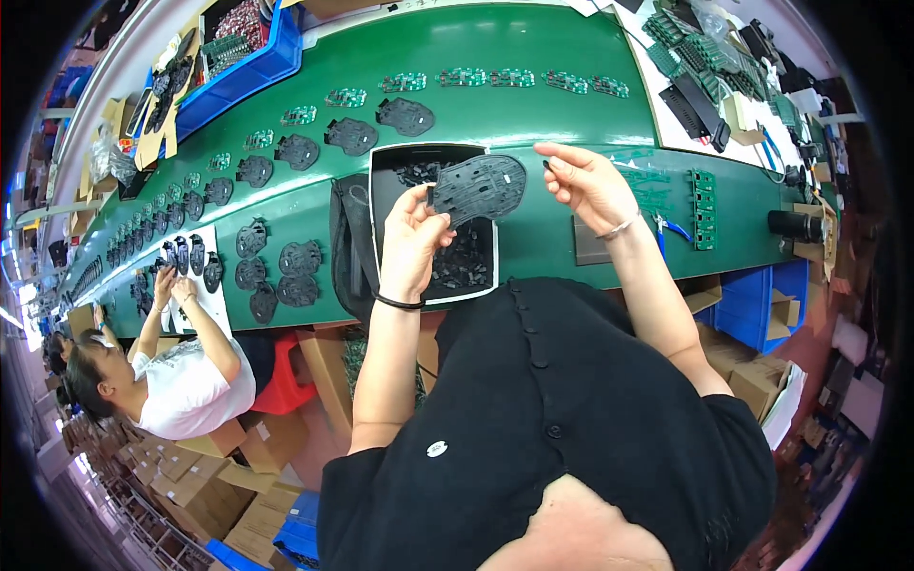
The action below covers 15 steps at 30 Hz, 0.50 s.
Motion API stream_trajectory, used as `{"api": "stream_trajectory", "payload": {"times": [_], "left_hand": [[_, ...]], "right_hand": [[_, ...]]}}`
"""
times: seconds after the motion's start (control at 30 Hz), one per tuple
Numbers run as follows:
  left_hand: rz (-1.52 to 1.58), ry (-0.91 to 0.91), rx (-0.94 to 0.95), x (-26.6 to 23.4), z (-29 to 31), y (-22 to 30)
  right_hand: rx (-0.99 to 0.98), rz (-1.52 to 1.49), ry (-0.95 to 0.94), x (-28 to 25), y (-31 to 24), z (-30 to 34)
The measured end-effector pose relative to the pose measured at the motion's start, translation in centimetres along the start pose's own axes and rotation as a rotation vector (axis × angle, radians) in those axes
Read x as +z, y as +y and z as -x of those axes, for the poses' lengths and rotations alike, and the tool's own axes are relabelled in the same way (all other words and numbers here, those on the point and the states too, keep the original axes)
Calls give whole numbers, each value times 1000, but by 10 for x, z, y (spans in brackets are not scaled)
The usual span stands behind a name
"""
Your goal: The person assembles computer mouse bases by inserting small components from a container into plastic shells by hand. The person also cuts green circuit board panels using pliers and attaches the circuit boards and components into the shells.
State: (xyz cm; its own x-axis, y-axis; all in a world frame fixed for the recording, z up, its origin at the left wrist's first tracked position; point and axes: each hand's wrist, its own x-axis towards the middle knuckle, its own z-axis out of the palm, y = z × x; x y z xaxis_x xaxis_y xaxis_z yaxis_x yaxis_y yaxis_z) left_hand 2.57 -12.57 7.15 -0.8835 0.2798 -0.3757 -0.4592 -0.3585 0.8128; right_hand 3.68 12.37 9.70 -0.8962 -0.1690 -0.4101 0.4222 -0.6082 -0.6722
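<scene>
My left hand [409, 243] grips a black plastic shell [481, 188] by its left end, thumb on top. The shell is flat and rounded, like the base of a computer mouse, with slots and ribs facing up. To its right, my right hand [598, 190] pinches a tiny black part [546, 165] between thumb and fingers, a short way from the shell. The part's exact kind is too small to make out. Below the shell stands an open box [496, 262] with a white rim, holding many small black pieces [457, 262].
Black shells [405, 116] and green circuit boards [463, 77] line the green table [562, 36]. Blue-handled pliers [676, 228] and a board strip [703, 209] lie right. A blue bin [276, 67] stands far left. A co-worker [190, 381] handles shells at left.
</scene>
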Motion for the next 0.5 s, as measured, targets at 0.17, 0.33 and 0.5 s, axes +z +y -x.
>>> {"api": "stream_trajectory", "payload": {"times": [0.17,0.33,0.5], "left_hand": [[-9,-13,15,10,-2,-1],[-46,-18,10,11,1,-3],[-41,-13,10,15,3,-2]], "right_hand": [[-268,637,35,15,-11,5],[-391,1031,74,28,-20,5],[-673,1348,58,25,-26,-6]]}}
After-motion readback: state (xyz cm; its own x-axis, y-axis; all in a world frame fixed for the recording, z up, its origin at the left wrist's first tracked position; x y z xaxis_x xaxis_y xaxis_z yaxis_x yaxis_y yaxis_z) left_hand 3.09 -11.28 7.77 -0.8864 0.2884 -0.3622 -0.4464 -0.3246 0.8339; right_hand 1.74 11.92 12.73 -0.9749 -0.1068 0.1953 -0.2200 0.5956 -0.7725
